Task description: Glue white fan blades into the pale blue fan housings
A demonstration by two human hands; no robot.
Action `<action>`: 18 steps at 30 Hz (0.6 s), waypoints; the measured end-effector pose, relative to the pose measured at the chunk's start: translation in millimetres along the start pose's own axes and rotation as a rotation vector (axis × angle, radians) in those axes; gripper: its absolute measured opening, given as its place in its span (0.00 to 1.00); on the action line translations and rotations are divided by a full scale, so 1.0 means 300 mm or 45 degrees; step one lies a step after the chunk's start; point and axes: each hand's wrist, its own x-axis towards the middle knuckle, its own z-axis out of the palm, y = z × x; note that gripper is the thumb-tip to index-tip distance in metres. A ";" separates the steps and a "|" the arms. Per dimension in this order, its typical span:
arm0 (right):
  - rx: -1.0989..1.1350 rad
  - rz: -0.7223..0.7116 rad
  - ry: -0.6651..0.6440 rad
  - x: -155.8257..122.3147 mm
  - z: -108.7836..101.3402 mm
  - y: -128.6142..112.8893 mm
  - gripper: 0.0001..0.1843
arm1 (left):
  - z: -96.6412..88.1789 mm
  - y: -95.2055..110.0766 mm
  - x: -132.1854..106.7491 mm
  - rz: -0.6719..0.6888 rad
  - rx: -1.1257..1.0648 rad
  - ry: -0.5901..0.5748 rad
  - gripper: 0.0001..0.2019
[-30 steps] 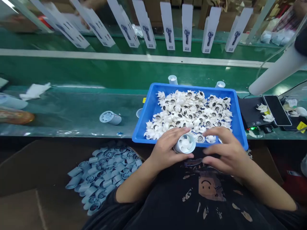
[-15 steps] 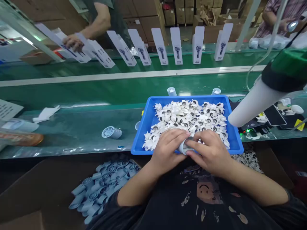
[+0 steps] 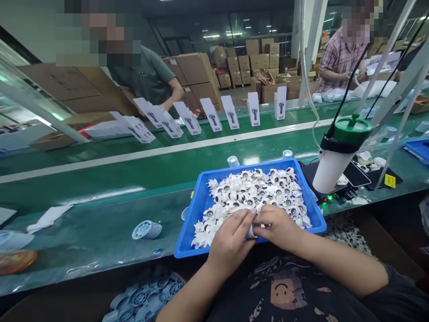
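My left hand (image 3: 231, 241) and my right hand (image 3: 276, 226) meet at the near edge of a blue tray (image 3: 192, 223) heaped with small white fan impellers (image 3: 254, 190). Both hands are closed round one small pale cylindrical housing (image 3: 250, 231), mostly hidden between the fingers. Another such housing (image 3: 146, 230) lies on its side on the green bench to the left of the tray.
A pile of pale housings (image 3: 144, 299) lies low at the left. A hanging white tool with a green cap (image 3: 338, 156) is right of the tray. White product boxes (image 3: 214, 114) stand along the conveyor; two other people work beyond it.
The camera has tilted up, showing the far side and co-workers. My right hand came in over the housing held by my left hand; both hands now grip it together.
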 end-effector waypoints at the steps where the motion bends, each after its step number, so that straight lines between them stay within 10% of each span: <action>1: 0.018 -0.008 -0.013 -0.002 -0.007 -0.001 0.03 | 0.000 -0.001 0.002 -0.006 -0.034 -0.027 0.27; 5: 0.095 -0.126 -0.117 -0.010 -0.047 0.006 0.03 | 0.008 0.005 0.002 -0.063 -0.230 -0.191 0.28; 13: 0.169 0.177 0.031 -0.009 0.011 0.008 0.01 | 0.028 0.021 -0.009 0.056 0.129 0.070 0.29; 18: 0.188 0.062 0.062 -0.042 -0.043 -0.011 0.19 | 0.007 -0.008 -0.019 -0.082 -0.021 0.048 0.29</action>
